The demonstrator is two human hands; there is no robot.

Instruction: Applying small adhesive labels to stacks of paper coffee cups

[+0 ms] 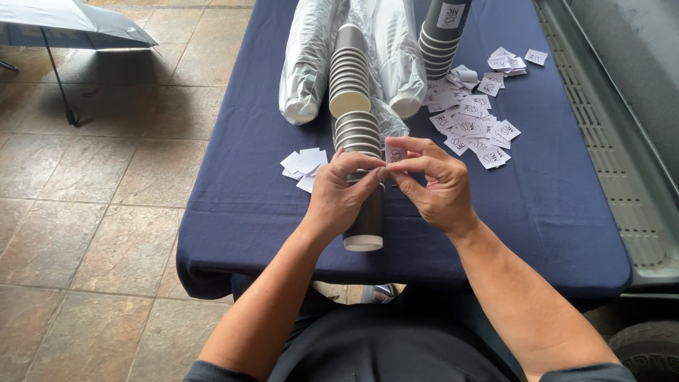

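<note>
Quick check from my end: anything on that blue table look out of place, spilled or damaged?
Nothing looks damaged. The printed stickers lie in a loose scatter to the right and the blank backing slips pile on the left. The cup stacks lie on their sides. Both hands, left hand and right hand, pinch one sticker.

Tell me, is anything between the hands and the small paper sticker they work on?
Nothing visible is. The left hand and the right hand both pinch the small sticker directly with their fingertips, above the dark paper cup lying on the blue tablecloth.
</note>
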